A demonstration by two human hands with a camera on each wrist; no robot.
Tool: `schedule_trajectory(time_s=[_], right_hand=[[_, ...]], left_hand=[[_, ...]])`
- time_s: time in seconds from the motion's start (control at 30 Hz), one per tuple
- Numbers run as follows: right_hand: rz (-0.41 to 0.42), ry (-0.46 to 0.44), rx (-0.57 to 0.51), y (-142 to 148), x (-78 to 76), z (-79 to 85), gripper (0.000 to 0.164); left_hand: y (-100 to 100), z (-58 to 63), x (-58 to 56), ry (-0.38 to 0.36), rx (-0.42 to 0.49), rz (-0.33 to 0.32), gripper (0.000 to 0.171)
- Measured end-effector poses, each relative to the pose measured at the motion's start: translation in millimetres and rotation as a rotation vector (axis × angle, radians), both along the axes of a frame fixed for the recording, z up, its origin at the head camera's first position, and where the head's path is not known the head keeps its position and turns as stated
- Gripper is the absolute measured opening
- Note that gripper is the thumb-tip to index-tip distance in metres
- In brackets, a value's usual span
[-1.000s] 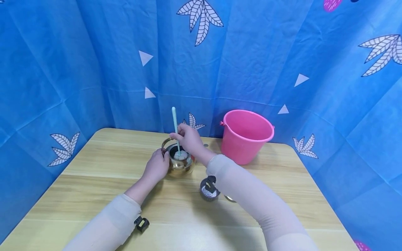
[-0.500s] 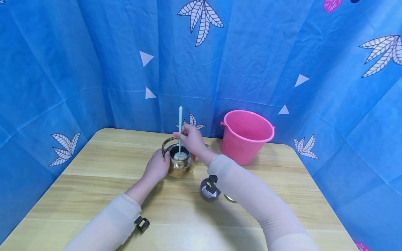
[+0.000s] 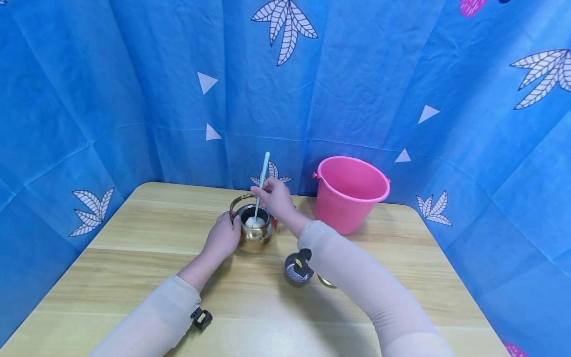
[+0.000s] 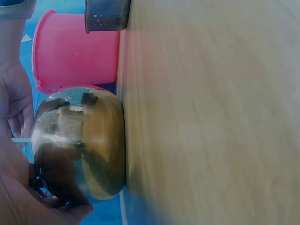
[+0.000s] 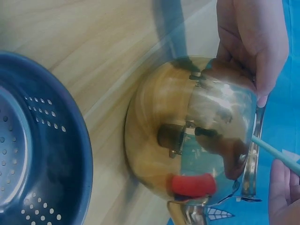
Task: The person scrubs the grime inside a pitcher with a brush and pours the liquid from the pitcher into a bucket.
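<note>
Pretty low-key getup tbh: the left sleeve [image 3: 151, 317] and right sleeve [image 3: 357, 277] are both long, pale off-white, kinda wrinkly, with the right one creased around the elbow. Chunky little black wrist units, left unit [image 3: 202, 319] and right unit [image 3: 302, 263], each with a small yellowish patch. Left hand [image 3: 225, 233] and right hand [image 3: 276, 199] are bare.

Near a holey, dark metal bowl [image 5: 65, 154], the left hand [image 5: 253, 42] held a round gold metal pot [image 5: 190, 117], the right hand [image 5: 284, 197] a thin blue stick [image 5: 275, 153].
</note>
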State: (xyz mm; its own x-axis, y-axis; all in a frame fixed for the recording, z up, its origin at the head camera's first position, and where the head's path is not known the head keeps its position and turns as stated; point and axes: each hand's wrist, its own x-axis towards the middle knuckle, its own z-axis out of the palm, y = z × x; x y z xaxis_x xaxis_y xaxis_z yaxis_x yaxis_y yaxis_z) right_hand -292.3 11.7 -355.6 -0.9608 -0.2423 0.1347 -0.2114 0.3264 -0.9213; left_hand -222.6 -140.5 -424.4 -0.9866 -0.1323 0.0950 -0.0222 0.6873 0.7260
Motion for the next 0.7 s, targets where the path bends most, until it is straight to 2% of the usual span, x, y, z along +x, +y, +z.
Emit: schedule_trajectory(time_s=[0.7], right_hand=[[-0.071,-0.118,-0.158,3.6,-0.9,-6.7,0.026]], left_hand=[[-0.3,-2.6,-1.1,0.022,-0.014,0.007,0.049]])
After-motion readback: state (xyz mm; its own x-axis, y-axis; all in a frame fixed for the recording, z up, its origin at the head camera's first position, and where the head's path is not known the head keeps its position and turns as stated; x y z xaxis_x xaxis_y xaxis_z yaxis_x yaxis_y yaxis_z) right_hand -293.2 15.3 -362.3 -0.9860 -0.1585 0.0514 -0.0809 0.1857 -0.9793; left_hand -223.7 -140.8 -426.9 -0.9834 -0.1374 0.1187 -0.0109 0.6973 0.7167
